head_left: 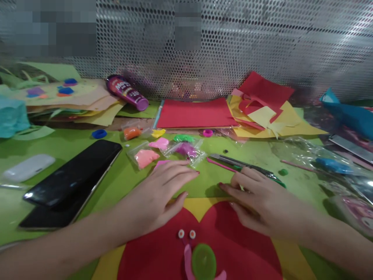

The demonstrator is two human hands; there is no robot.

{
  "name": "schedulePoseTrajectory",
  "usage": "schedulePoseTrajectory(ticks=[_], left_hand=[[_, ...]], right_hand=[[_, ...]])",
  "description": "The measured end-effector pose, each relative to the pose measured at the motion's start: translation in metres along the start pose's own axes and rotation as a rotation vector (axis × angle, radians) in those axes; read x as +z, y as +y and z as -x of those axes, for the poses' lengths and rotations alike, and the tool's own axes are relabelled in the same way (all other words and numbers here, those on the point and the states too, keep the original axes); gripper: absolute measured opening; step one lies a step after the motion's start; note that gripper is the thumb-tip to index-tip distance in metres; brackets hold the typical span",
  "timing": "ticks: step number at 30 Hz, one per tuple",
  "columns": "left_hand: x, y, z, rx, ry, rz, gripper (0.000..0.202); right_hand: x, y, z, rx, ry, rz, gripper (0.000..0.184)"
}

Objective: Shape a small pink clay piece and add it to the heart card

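- A green table (116,182) stood before a perforated metal wall (262,42), littered with coloured paper and small bags of clay.
- The left hand (157,198) lay flat, fingers spread and gripping nothing, its palm on the upper left lobe of the red paper heart (163,252).
- The right hand (259,202) lay likewise flat and loose on the heart's upper right lobe, holding nothing.
- The heart rested on a yellow sheet (201,206) at the near edge, bearing a green-and-pink clay snail (202,260).
- A utility knife (241,165) lay just beyond the right fingers.
- A black phone (72,175) lay well to the left.
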State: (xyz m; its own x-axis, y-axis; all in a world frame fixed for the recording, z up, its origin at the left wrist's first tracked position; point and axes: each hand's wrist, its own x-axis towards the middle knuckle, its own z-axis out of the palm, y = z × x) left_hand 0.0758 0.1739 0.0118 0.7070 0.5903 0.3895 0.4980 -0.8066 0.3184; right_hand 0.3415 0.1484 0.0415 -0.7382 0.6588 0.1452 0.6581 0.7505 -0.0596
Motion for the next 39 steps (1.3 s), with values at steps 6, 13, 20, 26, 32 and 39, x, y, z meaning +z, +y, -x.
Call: schedulePoseTrajectory(ticks=[6,13,20,26,32,39], left_hand=[[0.0,0.002,0.004,0.0,-0.013,-0.017,0.037],[0.002,0.002,0.003,-0.002,0.01,-0.034,0.037],[0.003,-0.002,0.002,0.018,0.034,-0.054,0.033],[0.002,-0.002,0.001,0.004,0.096,-0.024,0.032],[-0.003,0.012,-0.015,0.044,0.237,-0.011,0.022],[0.007,0.022,-0.042,0.098,0.308,0.074,0.044]], right_hand=[[0.001,-0.001,-0.001,-0.043,0.003,0.095,0.035],[-0.001,-0.002,-0.001,-0.04,-0.009,0.145,0.038],[-0.003,-0.004,0.003,-0.017,0.001,0.051,0.04],[-0.012,0.001,-0.002,0.213,0.055,-0.399,0.035],[-0.016,-0.005,-0.01,0.624,0.055,-1.087,0.031],[-0.003,-0.009,-0.013,0.624,-0.059,-1.855,0.033]])
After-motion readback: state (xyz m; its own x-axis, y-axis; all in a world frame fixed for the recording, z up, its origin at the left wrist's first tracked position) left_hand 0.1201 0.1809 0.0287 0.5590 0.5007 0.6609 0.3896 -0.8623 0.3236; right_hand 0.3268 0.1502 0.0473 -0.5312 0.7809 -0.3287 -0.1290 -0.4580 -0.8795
